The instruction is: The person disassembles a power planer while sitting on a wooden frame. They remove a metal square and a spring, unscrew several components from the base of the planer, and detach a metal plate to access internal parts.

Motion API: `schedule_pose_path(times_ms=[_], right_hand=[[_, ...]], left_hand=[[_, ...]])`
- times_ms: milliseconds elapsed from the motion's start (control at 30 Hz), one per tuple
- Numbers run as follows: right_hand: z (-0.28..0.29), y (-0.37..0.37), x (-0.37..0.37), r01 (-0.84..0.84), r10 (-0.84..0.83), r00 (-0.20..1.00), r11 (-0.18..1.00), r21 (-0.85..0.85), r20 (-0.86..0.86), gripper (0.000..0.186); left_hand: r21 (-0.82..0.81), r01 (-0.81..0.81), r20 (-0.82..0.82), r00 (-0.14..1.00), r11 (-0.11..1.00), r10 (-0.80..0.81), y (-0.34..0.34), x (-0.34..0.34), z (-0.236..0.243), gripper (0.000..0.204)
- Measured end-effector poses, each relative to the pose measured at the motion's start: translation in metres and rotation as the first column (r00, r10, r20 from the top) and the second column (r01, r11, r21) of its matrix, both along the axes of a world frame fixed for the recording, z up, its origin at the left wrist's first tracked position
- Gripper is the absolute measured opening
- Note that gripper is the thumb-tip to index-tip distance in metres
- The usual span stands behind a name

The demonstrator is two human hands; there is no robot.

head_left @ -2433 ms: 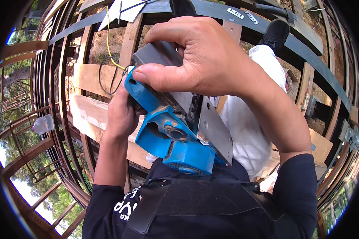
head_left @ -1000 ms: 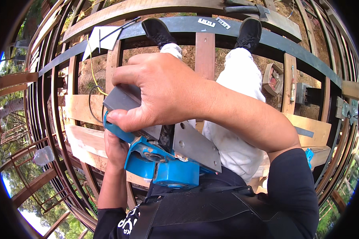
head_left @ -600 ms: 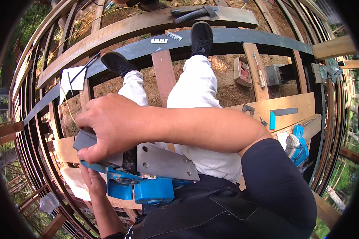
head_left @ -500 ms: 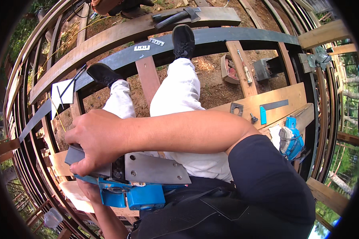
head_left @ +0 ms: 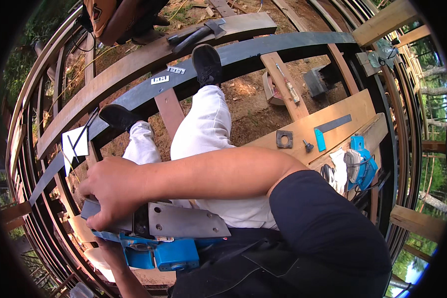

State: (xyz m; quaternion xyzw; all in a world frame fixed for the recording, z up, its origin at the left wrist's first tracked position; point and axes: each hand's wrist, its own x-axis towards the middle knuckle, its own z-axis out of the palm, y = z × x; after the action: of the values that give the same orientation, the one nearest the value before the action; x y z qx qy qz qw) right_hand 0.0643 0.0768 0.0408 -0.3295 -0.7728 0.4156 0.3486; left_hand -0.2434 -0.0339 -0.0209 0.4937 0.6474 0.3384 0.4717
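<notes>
A blue electric planer (head_left: 176, 254) rests across my lap at lower centre, its metal sole plate (head_left: 184, 221) facing up. My right hand (head_left: 111, 186) reaches across to its left end, fingers and thumb closed around the grey plate there. Beneath that end, my left hand (head_left: 109, 247) grips the blue body, partly hidden. On the board at my right lie a square (head_left: 333, 126), a metal plate with a hole (head_left: 284, 139), a black knob (head_left: 308, 145), white gloves (head_left: 338, 166) and a second blue power tool (head_left: 363, 169).
A co-worker (head_left: 119, 17) in orange is at the top left. An axe (head_left: 198, 35) lies on a timber. White brackets (head_left: 161, 79) lie near my feet on a dark beam (head_left: 253, 45). A box (head_left: 270, 89), a screwdriver (head_left: 288, 82) and a white sheet (head_left: 72, 144) sit among the open joists.
The view has swung, putting the planer and both hands lower and farther left. The co-worker and the right-hand board's tools have come into fuller view. Both hands still hold the planer.
</notes>
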Motion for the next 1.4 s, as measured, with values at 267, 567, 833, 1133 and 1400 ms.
schedule_pose_path(times_ms=[267,567,833,1133,1400], right_hand=[[0.006,-0.016,-0.007,-0.081,0.081,0.995,0.997,-0.010,0.049,0.055],[-0.002,-0.003,0.002,-0.028,0.029,0.999,1.000,-0.013,0.031,0.058],[-0.007,0.004,0.002,-0.016,0.023,0.998,0.990,0.140,-0.050,0.052],[0.001,0.006,-0.001,-0.118,0.128,0.989,0.986,0.114,-0.080,0.053],[0.007,0.005,0.003,-0.137,0.136,0.990,0.990,-0.027,-0.021,0.057]], left_hand=[[-0.088,-0.177,0.163,0.968,0.980,0.189,-0.014,-0.010,-0.004,0.049],[0.085,-0.037,0.228,0.974,0.996,0.016,-0.028,-0.010,-0.015,0.065],[-0.054,0.244,0.081,0.967,0.968,-0.239,0.000,0.073,0.048,0.070],[0.169,0.117,0.296,0.941,0.979,-0.164,-0.006,0.093,0.035,0.072],[0.210,0.244,-0.039,0.970,0.947,-0.242,0.012,0.072,0.043,0.059]])
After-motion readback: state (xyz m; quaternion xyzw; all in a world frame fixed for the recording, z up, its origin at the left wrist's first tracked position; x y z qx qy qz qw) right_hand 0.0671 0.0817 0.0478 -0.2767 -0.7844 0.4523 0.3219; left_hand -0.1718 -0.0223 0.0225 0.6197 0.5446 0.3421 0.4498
